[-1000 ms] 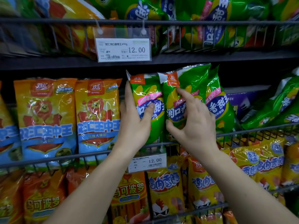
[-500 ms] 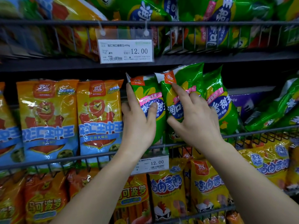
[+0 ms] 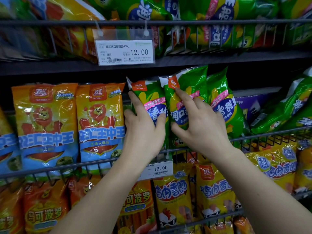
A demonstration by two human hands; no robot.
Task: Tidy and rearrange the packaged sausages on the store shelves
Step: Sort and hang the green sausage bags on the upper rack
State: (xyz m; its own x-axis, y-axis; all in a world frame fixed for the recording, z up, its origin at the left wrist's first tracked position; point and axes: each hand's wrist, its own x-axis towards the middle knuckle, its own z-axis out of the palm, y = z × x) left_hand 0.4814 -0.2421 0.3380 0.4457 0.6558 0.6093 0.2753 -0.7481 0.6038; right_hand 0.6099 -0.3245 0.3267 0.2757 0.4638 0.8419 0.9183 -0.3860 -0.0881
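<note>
Green sausage packs [image 3: 224, 105] — three upright — left hand [image 3: 143, 132] grips the first pack [image 3: 148, 93], right hand [image 3: 202, 130] grips the second pack [image 3: 190, 80].

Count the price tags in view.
2. One tag hangs from the top rail; the other hangs from the middle rail, partly behind the left arm. More may be hidden.

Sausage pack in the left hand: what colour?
The shiny plastic sausage pack is mostly green, with an orange-red corner logo and blue label; head view.
</note>
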